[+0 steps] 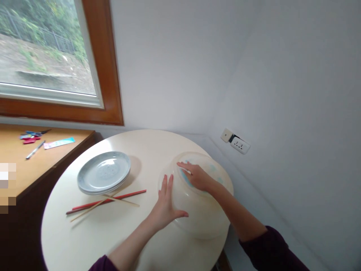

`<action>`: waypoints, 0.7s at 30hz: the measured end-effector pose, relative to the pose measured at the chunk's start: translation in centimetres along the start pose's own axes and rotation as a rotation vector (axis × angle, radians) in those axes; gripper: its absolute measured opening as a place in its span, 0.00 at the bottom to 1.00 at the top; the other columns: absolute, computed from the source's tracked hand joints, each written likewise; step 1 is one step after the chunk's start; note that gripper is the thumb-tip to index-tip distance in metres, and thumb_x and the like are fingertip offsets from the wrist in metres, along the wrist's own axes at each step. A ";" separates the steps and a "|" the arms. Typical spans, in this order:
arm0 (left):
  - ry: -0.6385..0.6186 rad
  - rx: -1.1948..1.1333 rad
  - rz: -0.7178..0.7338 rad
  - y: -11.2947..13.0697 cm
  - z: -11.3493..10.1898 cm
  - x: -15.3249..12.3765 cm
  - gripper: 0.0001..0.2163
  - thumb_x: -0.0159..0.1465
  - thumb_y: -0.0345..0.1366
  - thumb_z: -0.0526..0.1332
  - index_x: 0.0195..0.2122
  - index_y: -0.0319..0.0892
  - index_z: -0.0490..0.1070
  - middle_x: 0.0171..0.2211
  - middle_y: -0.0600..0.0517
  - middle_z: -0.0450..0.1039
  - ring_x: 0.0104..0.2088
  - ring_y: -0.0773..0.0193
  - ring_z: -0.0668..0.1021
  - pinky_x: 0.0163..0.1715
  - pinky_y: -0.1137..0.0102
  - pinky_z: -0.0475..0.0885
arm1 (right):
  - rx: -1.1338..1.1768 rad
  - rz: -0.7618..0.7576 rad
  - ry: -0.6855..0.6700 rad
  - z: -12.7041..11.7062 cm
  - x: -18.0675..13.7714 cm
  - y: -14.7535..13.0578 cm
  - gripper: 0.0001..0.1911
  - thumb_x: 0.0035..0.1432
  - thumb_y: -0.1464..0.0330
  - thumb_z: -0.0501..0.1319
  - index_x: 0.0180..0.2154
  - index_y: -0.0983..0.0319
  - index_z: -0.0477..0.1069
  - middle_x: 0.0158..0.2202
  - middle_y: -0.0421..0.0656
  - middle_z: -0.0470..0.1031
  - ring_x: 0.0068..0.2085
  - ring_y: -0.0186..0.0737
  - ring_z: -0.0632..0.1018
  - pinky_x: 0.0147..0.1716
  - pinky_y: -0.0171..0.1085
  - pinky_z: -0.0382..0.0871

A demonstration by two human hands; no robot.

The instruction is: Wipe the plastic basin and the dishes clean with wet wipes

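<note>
A large translucent plastic basin (pixel 201 222) with pale blue patches seems to rest bottom-up on the right side of the round table (pixel 158 141). My left hand (pixel 166 207) is open against its near left side, with thumb and fingers spread. On top of it lies my right hand (pixel 197 176), its fingers stretched out flat toward the left. Neither hand is wrapped round anything. What lies under the basin, if anything, cannot be made out.
Left on the round table is a stack of grey-blue plates (pixel 104 172). Red chopsticks (pixel 126 195) and thin wooden sticks (pixel 129 202) cross in front of it. A brown desk (pixel 70 154) holds a pen (pixel 35 149) and a packet (pixel 59 143). Wall sockets (pixel 239 144) are at right.
</note>
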State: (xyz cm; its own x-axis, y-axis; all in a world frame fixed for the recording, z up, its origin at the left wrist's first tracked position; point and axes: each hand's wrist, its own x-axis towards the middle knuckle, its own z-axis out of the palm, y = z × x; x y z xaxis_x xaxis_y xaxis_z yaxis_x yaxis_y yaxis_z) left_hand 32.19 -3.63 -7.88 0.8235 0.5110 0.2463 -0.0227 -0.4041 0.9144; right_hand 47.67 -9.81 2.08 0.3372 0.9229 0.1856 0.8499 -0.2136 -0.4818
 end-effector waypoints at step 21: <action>0.051 0.693 0.105 -3.4 0.1 -3.0 0.51 0.51 0.39 0.64 0.62 0.43 0.21 0.63 0.33 0.45 0.62 0.44 0.51 0.56 0.45 0.50 | 0.689 0.388 0.706 -2.1 -13.1 3.3 0.19 0.51 0.57 0.60 0.44 0.59 0.74 0.46 0.47 0.75 0.49 0.49 0.74 0.53 0.51 0.63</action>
State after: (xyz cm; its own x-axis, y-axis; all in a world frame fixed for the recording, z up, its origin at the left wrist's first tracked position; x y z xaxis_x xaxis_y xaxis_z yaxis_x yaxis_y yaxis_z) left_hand 29.88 -3.86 -11.77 0.8086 0.4711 0.3524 0.2798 -0.8349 0.4740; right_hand 46.95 -23.25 -0.11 0.8832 0.3879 0.2635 0.2946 -0.0217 -0.9554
